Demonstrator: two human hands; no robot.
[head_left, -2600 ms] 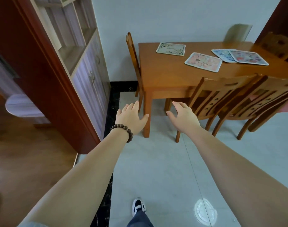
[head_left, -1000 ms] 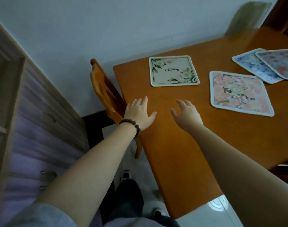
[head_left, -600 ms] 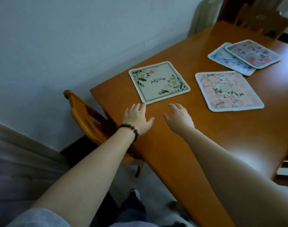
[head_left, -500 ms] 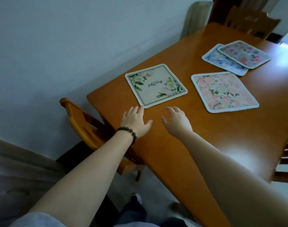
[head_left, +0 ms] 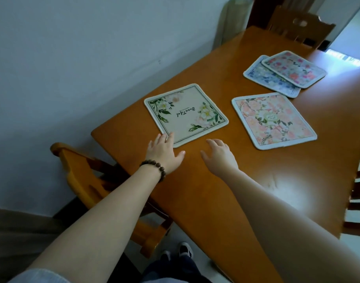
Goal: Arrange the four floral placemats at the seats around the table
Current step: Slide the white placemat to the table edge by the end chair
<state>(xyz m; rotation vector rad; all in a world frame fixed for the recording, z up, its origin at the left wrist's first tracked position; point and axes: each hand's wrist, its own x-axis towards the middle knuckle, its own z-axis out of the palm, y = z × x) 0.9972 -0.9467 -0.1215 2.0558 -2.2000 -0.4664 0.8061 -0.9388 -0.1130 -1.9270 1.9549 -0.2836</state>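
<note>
Both hands were open and empty: left hand [head_left: 164, 153] had fingertips on the near corner of the cream square green-leaf placemat [head_left: 186, 113], right hand [head_left: 219, 155] hovered beside. First placement, I'd guess; next it needed sliding toward the orange wooden chair [head_left: 83, 176].

Orange-brown wooden table [head_left: 226, 190]. At 11 o'clock on it, cream placemat [head_left: 186, 115] with green leaves, pale blossoms, dark script. At 1 o'clock, pink floral placemat [head_left: 274, 120], white-edged. Farther at 1 o'clock, blue floral placemat [head_left: 267, 80] under a red-and-pink floral placemat [head_left: 294, 68]. Dark brown bead bracelet [head_left: 154, 167]. Orange wooden chair [head_left: 83, 180] at 9 o'clock.
</note>
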